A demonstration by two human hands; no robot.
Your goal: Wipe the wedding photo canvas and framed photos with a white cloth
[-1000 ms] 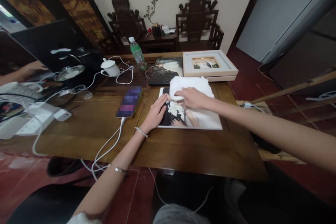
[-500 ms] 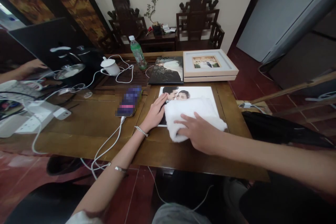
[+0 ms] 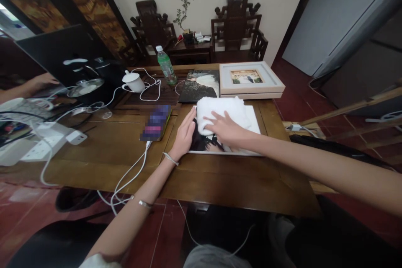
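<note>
A photo panel (image 3: 254,120) with a picture of people lies flat on the wooden table (image 3: 201,180). Across its upper part rests a folded white towel (image 3: 226,109), hiding much of the picture. My right hand (image 3: 228,130) holds the towel against the panel from above, fingers spread over the cloth. Along the panel's left edge lies my left hand (image 3: 185,132), with its fingers stretched out and touching the edge. A phone (image 3: 156,122) on a white cable is left of that hand.
Behind the panel are a dark photo panel (image 3: 199,86) and stacked pale frames (image 3: 274,79). A green-labelled bottle (image 3: 167,67), lidded white cup (image 3: 133,81), kettle (image 3: 109,71), laptop (image 3: 59,50) and power strip (image 3: 47,144) stand further left. Another person's hand (image 3: 40,83) is beside the laptop.
My right hand and the towel have moved away from me across the panel, uncovering its lower part and covering the upper part. My left hand stays at the left edge.
</note>
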